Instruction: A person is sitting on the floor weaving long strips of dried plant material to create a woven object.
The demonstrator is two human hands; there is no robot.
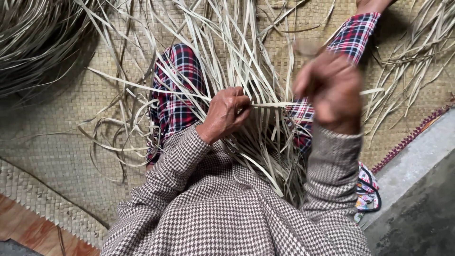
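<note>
Seen from above, a person sits on a woven mat with a loose bundle of pale, flat reed strips fanning out across their lap. The left hand sits low near the middle of the view, its fingers curled closed and pinching one single strip that runs level to the right, towards the other hand. The right hand is raised higher and closer to the camera, blurred; its fingers look bunched together, and whether it grips that strip cannot be told. Both arms wear brown and white houndstooth sleeves, and the legs under the strips are in red, navy and white plaid trousers. More strips lie scattered on the mat at the upper right, and a thick coiled mass of them fills the upper left corner. A grey concrete ledge borders the mat at the lower right.
</note>
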